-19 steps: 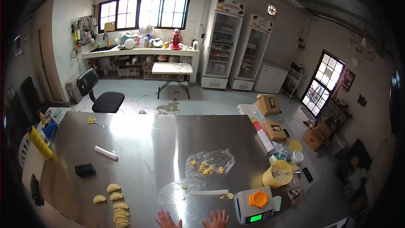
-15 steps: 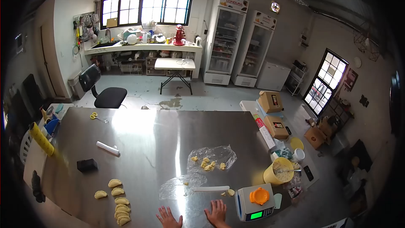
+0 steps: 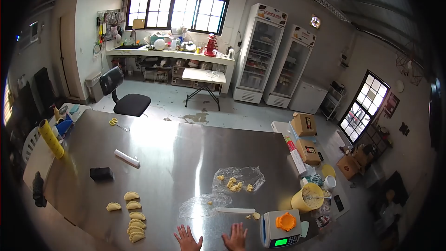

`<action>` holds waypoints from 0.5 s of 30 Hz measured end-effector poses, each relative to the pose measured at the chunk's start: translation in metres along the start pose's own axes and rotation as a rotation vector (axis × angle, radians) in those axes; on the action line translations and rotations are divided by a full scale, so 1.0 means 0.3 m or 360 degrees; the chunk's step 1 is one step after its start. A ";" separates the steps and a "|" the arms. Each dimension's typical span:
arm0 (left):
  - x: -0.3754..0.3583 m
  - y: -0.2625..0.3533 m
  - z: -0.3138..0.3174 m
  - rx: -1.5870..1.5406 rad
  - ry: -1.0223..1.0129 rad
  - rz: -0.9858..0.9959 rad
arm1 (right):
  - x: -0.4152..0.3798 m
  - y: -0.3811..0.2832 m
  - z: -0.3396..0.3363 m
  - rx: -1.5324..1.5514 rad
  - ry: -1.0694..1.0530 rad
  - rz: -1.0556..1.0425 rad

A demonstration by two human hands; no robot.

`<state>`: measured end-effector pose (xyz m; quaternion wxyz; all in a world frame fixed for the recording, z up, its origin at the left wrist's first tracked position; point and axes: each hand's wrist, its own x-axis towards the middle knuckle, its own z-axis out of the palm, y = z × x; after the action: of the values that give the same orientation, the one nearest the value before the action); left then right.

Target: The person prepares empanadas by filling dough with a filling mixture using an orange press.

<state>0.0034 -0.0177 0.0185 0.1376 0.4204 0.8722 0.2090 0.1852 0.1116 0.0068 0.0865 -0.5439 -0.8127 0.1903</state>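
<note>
My left hand [image 3: 188,240] is at the near edge of the steel table [image 3: 162,195], fingers spread and holding nothing. To its right, my right hand [image 3: 236,239] is likewise spread, with nothing in it. Just beyond them lie a crumpled plastic sheet [image 3: 197,208] and a white rolling pin [image 3: 235,210]. Small dough pieces [image 3: 256,215] sit by the pin's right end. Farther off, several dough lumps [image 3: 234,186] rest on a second plastic sheet [image 3: 254,176]. An orange dough press [image 3: 285,221] lies on the digital scale [image 3: 269,229], right of my right hand. Several folded dumplings [image 3: 135,225] are at the left.
A yellow bucket of filling [image 3: 302,200] with a spoon stands behind the scale. On the table's left are a black block [image 3: 101,174], a white roll [image 3: 127,158] and yellow scissors [image 3: 114,121]. Cardboard boxes [image 3: 304,124] stand right, a black chair [image 3: 132,105] beyond the table.
The camera view has shifted, so the room and table appear lower and farther right. My right hand looks more upright, and both hands remain spread. Objects on the table appear to keep their places.
</note>
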 end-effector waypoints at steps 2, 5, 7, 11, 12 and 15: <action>0.000 -0.010 0.003 0.0033 -0.0003 -0.0010 | -0.031 -0.008 0.083 0.0051 -0.0022 -0.0115; 0.001 -0.017 0.014 -0.0043 0.0038 0.0018 | -0.160 -0.029 0.071 -0.0063 -0.0113 -0.0330; 0.002 -0.013 0.013 -0.0030 0.0028 0.0009 | -0.225 -0.009 -0.058 -0.0065 -0.0307 -0.0242; 0.030 -0.052 0.090 0.0064 0.0048 -0.0002 | -0.180 0.258 0.027 -0.0089 0.0065 0.0043; 0.031 -0.055 0.103 0.0111 0.0083 -0.0002 | -0.114 0.285 0.015 -0.0094 0.0057 0.0323; 0.029 -0.055 0.108 0.0118 0.0083 -0.0006 | 0.026 0.239 -0.030 -0.0007 0.0215 0.0078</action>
<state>0.0004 -0.0119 -0.0182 0.0996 0.4180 0.8834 0.1873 0.2463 0.1448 -0.0143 0.1352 -0.5755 -0.7918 0.1535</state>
